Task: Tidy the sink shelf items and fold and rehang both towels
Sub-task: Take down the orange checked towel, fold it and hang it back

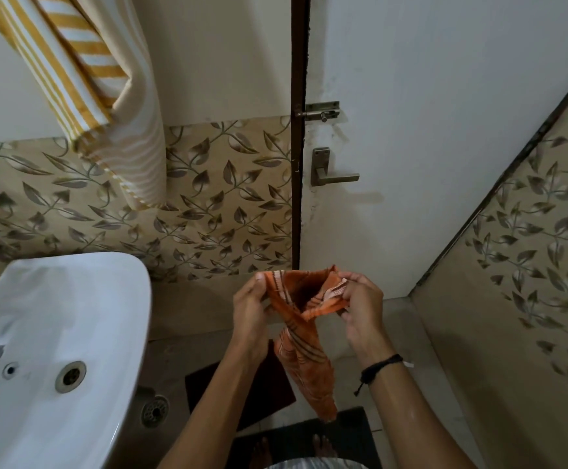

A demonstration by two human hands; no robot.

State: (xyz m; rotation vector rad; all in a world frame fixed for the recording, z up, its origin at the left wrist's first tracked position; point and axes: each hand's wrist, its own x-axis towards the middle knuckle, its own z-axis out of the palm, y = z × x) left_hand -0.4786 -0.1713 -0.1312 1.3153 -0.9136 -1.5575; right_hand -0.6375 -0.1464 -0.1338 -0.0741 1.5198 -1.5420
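Orange cloth with dark and white stripes, the small towel point(304, 336), is held up in the air in front of the person, to the right of the white sink point(73, 319) and lower than the door handle point(330, 172). In the head view, the only one, the left hand point(250, 308) pinches one upper edge of it between thumb and fingers, and the right hand point(360, 304), with a dark cord at the wrist, pinches the opposite edge. The top gapes open between them like a pouch while the rest hangs down in a twisted tail toward the floor mats.

Above and left of the sink, the yellow-striped towel point(83, 72) hangs against the wall, draped unevenly; what holds it up is out of view, and so is the sink shelf.

Judging by this, the step in hand is folding the orange towel. The next move seems to call for pulling the two pinched edges apart to flatten the cloth, then bringing corners together evenly.
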